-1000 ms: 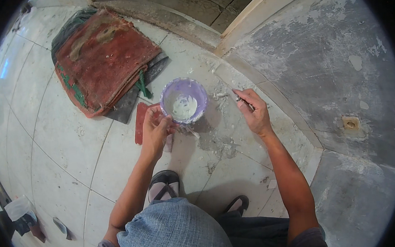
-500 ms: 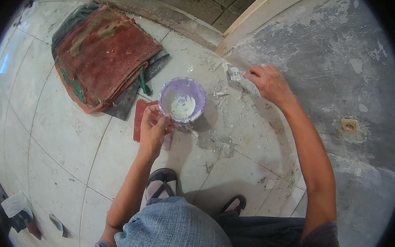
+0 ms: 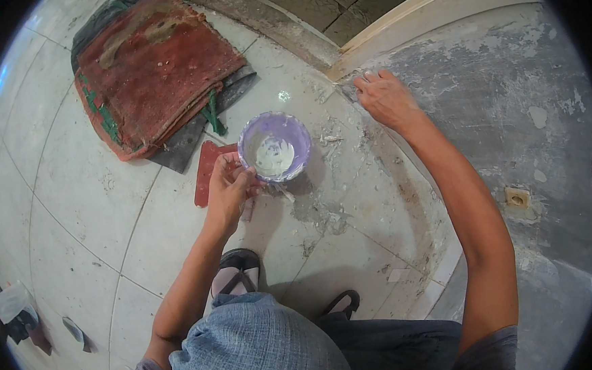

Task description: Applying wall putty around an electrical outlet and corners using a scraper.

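Observation:
My left hand (image 3: 229,185) grips the near left rim of a purple bowl (image 3: 295,144). White paste coats the bowl's bottom and smears its sides. Just behind that hand shows a flat red plate (image 3: 206,173); I cannot tell whether the fingers also hold it. My right hand (image 3: 387,101) is closed on a putty knife, low against the grey patchy wall (image 3: 466,86) by the foot of the door frame. Its fingers and the wall's edge hide nearly all of the blade.
Folded red sacking (image 3: 160,71) lies on the tiled floor (image 3: 73,198) at the upper left, over a dark sheet. Debris (image 3: 322,217) litters the floor along the wall. A power socket (image 3: 518,198) is set in the wall, and a threshold (image 3: 279,23) runs across the top.
My right hand has moved up and slightly left to the wall's corner, and the putty knife's blade has gone from sight. The left hand keeps hold of the bowl. The view has shifted slightly.

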Action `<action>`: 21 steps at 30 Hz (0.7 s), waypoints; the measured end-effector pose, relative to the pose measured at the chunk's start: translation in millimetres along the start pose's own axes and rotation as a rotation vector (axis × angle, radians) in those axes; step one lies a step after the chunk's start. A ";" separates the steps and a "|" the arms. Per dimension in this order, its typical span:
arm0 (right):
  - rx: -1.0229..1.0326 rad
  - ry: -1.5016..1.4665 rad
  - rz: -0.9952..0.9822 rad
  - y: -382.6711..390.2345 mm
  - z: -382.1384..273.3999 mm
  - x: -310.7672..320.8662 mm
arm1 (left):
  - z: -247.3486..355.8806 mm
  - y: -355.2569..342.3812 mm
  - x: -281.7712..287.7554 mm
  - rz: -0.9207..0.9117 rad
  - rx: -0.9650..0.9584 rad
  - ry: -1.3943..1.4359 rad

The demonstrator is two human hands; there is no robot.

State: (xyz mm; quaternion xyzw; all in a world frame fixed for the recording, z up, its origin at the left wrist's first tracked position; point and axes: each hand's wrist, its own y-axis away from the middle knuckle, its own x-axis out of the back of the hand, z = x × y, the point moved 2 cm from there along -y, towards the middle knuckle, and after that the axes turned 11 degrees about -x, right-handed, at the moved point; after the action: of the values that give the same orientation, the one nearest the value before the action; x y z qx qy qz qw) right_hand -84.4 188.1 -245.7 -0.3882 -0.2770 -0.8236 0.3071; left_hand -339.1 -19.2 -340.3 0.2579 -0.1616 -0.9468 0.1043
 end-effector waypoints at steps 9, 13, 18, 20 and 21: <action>-0.020 0.007 -0.014 -4.7 -1.5 -6.4 | -2.6 -0.7 1.2 0.020 0.019 -0.009; -0.018 0.078 0.009 -6.3 -1.4 -9.0 | -2.9 -1.7 1.2 0.019 0.019 -0.007; -0.042 0.093 -0.004 -9.5 -0.1 -12.4 | -4.4 -3.2 1.3 0.016 0.022 -0.019; -0.053 0.106 -0.016 -11.6 -2.5 -12.1 | -4.3 -2.8 0.6 0.022 0.015 -0.006; -0.079 0.098 -0.037 -12.8 -3.5 -12.1 | -3.7 -2.6 0.2 0.023 0.016 -0.006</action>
State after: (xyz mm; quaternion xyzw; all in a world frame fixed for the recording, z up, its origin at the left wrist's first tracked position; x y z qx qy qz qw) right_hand -89.0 197.6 -260.2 -0.3540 -0.2361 -0.8575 0.2893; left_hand -337.7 -17.8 -344.3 0.2543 -0.1723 -0.9450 0.1125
